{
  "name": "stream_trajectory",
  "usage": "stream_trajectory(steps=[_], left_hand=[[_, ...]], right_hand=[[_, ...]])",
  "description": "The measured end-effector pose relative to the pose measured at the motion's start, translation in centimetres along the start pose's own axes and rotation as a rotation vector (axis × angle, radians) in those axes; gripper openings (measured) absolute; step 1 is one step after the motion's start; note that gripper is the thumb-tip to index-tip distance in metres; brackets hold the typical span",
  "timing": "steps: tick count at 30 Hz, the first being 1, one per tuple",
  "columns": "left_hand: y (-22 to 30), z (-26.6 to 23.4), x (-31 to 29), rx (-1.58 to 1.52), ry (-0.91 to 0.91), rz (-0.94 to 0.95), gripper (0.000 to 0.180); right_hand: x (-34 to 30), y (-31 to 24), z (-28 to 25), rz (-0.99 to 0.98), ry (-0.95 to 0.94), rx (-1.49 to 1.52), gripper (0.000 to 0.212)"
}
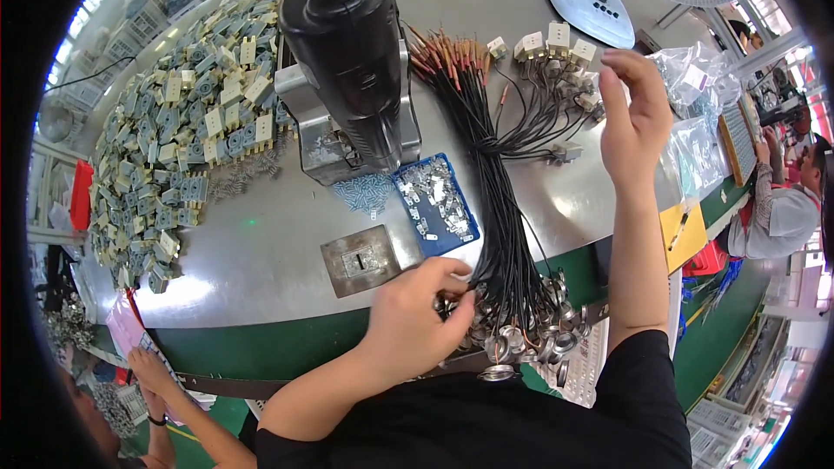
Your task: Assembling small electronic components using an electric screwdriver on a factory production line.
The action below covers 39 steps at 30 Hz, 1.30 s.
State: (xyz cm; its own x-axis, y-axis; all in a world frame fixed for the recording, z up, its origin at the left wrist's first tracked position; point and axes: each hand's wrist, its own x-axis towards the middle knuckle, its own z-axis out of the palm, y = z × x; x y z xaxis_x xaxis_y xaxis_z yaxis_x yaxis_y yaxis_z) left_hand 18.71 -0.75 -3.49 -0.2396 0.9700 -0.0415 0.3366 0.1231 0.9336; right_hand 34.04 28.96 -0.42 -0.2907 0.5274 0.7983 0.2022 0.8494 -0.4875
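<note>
My left hand (pixel 415 311) is at the front edge of the table, its fingers curled around a black wire at the side of a thick bundle of black wires (pixel 491 208). Round metal rings (pixel 521 343) hang from the near ends of the bundle, and a dark ring-like part shows inside the left hand's curl. The bundle's far ends have copper-brown tips (pixel 452 61). My right hand (pixel 638 117) is raised at the right, thumb and fingers apart, with nothing visible in it. Beside it are white connector blocks (pixel 559 37) on black wires.
A black powered tool (pixel 339 61) stands in a metal stand, near blue screws (pixel 363 193) and a blue tray (pixel 472 224) of small metal tabs. A square metal plate (pixel 359 260) lies in front. Connector parts (pixel 191 122) heap at the left; a fan (pixel 591 0) stands far right. Co-workers sit at both sides.
</note>
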Motion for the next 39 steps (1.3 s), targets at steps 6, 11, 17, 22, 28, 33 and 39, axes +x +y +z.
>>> stream_trajectory(steps=[6,11,17,22,28,33,39], left_hand=[[-0.7,-7.2,0.5,-0.642,-0.302,-0.391,0.013],[-0.6,-9.0,0.5,-0.684,-0.249,-0.389,0.017],[-2.5,-8.3,0.4,-0.915,-0.314,-0.33,0.021],[-3.1,-7.9,-0.4,-0.895,-0.333,-0.303,0.025],[-2.3,-7.2,-1.3,-0.636,-0.335,-0.223,0.046],[-2.0,-8.0,-2.5,-0.587,-0.27,-0.048,0.07],[-2.5,-7.1,-3.8,-0.255,-0.027,0.305,0.063]], right_hand=[[-0.5,-4.4,-2.6,0.079,-0.24,0.096,0.011],[1.3,-9.1,-0.9,0.021,-0.756,0.207,0.015],[-2.5,-9.7,2.9,-0.235,-1.168,0.19,0.03],[-4.0,-8.6,2.6,-0.613,-0.914,0.09,0.026],[-5.3,-7.4,2.5,-0.56,-0.865,0.172,0.026],[-4.2,-8.2,2.9,-0.545,-0.93,0.133,0.024],[-4.2,-10.2,3.7,-0.516,-0.929,0.302,0.03]])
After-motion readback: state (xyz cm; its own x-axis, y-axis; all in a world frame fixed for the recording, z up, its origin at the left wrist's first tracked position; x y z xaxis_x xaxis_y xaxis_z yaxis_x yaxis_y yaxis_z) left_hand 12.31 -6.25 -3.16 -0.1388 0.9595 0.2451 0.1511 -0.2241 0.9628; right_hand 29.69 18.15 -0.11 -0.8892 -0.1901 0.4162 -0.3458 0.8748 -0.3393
